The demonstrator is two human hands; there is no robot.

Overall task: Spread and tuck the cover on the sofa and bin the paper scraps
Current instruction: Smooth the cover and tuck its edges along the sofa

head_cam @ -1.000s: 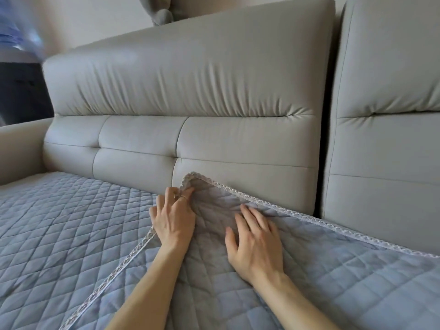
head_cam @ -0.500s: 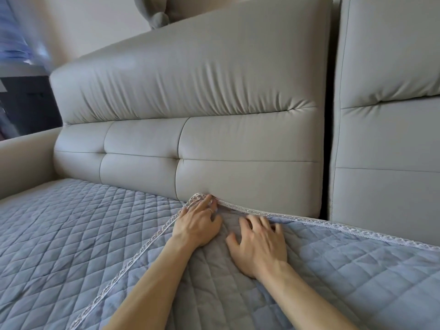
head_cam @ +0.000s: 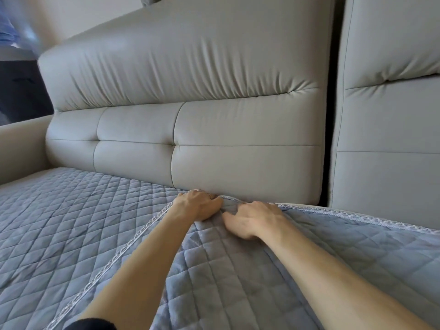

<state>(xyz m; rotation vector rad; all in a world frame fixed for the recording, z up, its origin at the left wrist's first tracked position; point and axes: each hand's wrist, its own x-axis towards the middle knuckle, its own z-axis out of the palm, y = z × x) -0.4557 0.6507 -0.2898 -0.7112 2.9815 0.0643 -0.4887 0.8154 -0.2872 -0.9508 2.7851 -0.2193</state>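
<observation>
A blue-grey quilted cover with a lace-trimmed edge lies over the seat of a beige leather sofa. Its corner sits at the foot of the back cushion. My left hand presses that corner into the crease under the cushion, fingertips hidden in the gap. My right hand lies beside it on the cover, fingers bent and pushing the edge toward the same crease. A second quilted cover lies flat on the seat to the left. No paper scraps are in view.
A second back cushion stands to the right, with a dark gap between the two. The sofa's armrest rises at the far left. Dark furniture is behind it.
Both hands slid the cover's corner forward, from a raised fold against the cushion down into the crease at its base. The view moved closer and lower.
</observation>
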